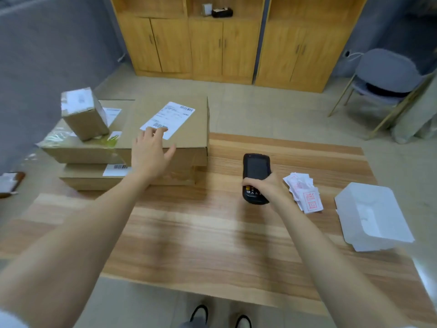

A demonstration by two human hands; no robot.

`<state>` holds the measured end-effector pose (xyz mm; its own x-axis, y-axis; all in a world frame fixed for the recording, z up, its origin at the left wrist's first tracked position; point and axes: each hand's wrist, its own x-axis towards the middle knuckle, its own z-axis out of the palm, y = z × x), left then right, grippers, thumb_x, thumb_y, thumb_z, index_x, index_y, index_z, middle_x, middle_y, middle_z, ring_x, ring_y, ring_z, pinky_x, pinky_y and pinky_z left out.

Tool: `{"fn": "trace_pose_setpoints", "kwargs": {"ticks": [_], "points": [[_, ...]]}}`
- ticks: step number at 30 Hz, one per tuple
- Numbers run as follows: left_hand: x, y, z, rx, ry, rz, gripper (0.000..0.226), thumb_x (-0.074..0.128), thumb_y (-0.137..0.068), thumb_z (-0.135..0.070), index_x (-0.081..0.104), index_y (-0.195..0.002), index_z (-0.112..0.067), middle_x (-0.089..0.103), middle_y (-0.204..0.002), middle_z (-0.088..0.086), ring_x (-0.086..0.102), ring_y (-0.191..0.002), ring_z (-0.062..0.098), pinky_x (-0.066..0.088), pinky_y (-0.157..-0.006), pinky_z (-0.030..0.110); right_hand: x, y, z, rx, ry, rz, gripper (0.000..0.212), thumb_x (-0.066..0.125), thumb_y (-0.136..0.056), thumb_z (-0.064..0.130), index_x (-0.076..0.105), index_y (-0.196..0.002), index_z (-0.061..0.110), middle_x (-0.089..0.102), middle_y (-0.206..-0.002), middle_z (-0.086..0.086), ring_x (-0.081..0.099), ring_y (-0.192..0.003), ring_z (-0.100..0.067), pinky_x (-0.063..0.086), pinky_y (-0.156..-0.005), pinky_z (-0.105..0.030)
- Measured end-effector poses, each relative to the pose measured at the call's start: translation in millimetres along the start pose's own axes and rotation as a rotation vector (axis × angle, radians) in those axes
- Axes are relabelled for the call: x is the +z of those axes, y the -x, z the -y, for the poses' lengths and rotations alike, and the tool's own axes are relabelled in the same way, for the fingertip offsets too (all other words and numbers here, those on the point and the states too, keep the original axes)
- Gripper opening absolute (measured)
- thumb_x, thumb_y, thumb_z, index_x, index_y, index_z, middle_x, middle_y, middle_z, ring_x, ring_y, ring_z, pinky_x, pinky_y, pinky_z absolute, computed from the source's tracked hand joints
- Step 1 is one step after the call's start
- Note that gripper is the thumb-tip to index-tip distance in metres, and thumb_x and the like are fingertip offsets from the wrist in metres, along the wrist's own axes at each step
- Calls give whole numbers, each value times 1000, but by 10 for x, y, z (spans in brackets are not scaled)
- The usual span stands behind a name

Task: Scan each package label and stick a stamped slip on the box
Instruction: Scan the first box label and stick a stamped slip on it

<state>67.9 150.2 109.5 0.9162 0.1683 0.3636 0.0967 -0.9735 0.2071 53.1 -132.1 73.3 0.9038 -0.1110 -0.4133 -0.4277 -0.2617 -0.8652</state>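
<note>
wooden cabinets point(224, 43) fill the far wall, with a grey chair point(387, 74) off to the right. nearer, a wood-grain table point(212, 233) spans the view. at its far left a wide flat box point(189, 133) lies on top of a lower box point(94, 178). a white plastic tub point(373, 216) sits near the table's right edge. a small taped box point(82, 114) stands tilted on the stack, left of the wide box's top. a white shipping label point(170, 119) is stuck on the top face of the wide box. the left hand point(149, 155) reaches over that box, fingers straight and spread, holding nothing, fingertips at the label's near corner. the right hand point(267, 185) is curled round the lower part of a black handheld scanner point(256, 169), thumb on its keypad, over the table right of the boxes. just right of that hand, a loose pile of red-stamped slips point(302, 192) lies on the table.
</note>
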Motion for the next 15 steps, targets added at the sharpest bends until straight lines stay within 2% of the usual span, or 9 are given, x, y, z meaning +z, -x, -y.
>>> {"fn": "trace_pose_setpoints", "kwargs": {"ticks": [2, 5, 9, 12, 15], "points": [[-70, -106, 176, -70, 1, 4, 52, 56, -87, -37, 48, -131, -11, 52, -122, 19, 46, -112, 37, 33, -94, 43, 99, -11, 194, -38, -48, 20, 39, 82, -62, 20, 56, -90, 21, 62, -85, 4, 59, -72, -8, 43, -50, -20], [-113, -247, 442, -224, -1, 161, 70, 56, -83, -53, 37, -138, -15, 41, -133, 20, 38, -122, 39, 30, -100, 46, 247, -18, 373, -77, -76, 31, 40, 82, -61, 16, 51, -85, 25, 61, -85, 4, 59, -76, -11, 46, -55, -24], [-84, -386, 731, -399, 181, 332, 95, 59, -72, -69, 21, -146, -21, 29, -143, 21, 29, -131, 41, 29, -107, 50, 412, -21, 457, -78, -87, 24, 43, 82, -59, 17, 55, -92, 23, 63, -90, 2, 61, -78, -11, 44, -54, -24], [-22, -465, 810, -437, 358, 424, 109, 69, -65, -65, 14, -147, -19, 28, -144, 22, 29, -135, 36, 35, -106, 49, 481, -30, 480, -52, -76, 33, 64, 84, -57, 20, 53, -113, 15, 64, -104, -5, 63, -92, -20, 50, -64, -28], [50, -499, 823, -446, 382, 423, 117, 76, -56, -64, 15, -145, -20, 30, -144, 20, 29, -136, 32, 35, -107, 46, 515, -39, 497, -27, -88, 62, 65, 83, -59, 22, 53, -115, 13, 65, -105, -6, 64, -91, -21, 50, -63, -28]]}}
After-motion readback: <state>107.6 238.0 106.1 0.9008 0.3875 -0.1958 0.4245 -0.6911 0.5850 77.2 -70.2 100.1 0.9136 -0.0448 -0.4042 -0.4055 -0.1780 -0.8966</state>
